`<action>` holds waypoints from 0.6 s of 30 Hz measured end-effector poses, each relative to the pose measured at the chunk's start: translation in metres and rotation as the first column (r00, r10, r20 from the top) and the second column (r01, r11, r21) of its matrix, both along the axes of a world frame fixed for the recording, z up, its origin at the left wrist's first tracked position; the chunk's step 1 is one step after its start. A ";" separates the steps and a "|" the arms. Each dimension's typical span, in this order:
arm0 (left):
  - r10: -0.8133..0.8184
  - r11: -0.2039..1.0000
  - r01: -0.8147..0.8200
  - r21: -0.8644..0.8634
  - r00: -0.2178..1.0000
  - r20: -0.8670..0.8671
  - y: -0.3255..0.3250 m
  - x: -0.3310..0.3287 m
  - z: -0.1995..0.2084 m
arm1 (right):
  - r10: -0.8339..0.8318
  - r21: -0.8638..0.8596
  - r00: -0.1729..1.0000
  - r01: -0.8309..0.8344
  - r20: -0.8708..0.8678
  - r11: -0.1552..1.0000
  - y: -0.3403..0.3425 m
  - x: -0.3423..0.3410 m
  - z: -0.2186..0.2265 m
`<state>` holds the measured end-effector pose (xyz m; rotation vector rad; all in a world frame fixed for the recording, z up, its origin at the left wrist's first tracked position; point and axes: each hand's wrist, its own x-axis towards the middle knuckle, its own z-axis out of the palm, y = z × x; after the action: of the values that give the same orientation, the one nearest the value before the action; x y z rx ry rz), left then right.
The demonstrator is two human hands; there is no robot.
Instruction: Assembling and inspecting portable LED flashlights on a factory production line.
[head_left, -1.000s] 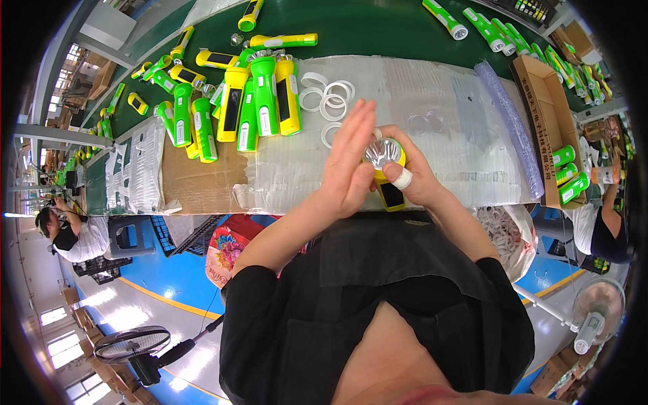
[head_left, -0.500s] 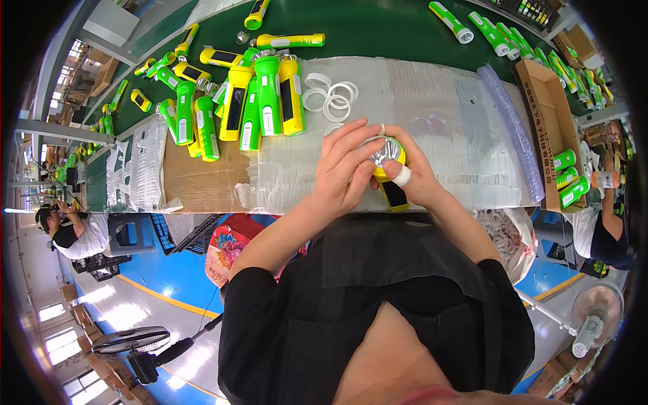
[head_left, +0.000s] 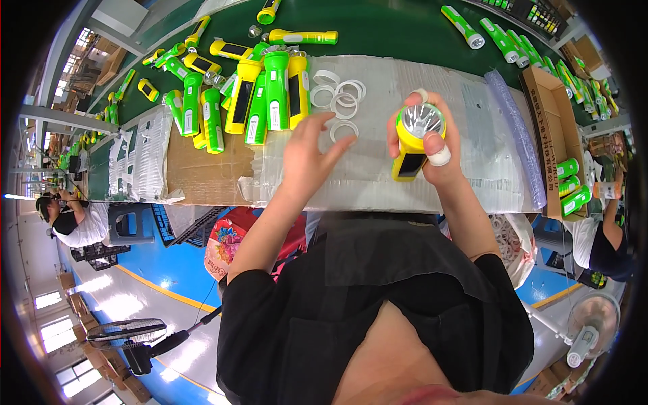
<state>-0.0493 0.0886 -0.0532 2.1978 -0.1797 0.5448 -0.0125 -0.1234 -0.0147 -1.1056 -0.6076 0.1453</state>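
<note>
The right hand (head_left: 443, 165) has its fingers around a yellow flashlight (head_left: 410, 146), lens up, over the table (head_left: 368, 189). To its left, the left hand (head_left: 307, 158) holds thumb and fingers wide near white rings (head_left: 345, 117); I cannot tell if it touches one. Green and yellow flashlights (head_left: 277, 88) lie farther left.

Place: factory assembly workshop
Worktop: long green table (head_left: 398, 37), partly covered by cardboard (head_left: 209, 169)
Goods: many matching green-and-yellow flashlights (head_left: 277, 91), bunched and in rows
Co-workers: one person (head_left: 91, 223) seated far left, another (head_left: 597, 233) far right
Floor: blue walkway (head_left: 172, 260), yellow line (head_left: 145, 280)
Surroundings: piled cartons (head_left: 101, 361), windows (head_left: 59, 335), pedestal fan (head_left: 137, 354) each side
</note>
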 end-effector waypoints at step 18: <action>-0.441 0.608 0.427 -0.669 0.883 0.162 -0.011 0.027 0.040 | 0.057 -0.149 0.998 -0.055 0.008 0.987 0.004 0.019 -0.041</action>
<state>-0.0219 0.0777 -0.0136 1.3412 -0.4186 0.2425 0.0066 -0.1192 -0.0560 -1.2343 -0.6468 0.2356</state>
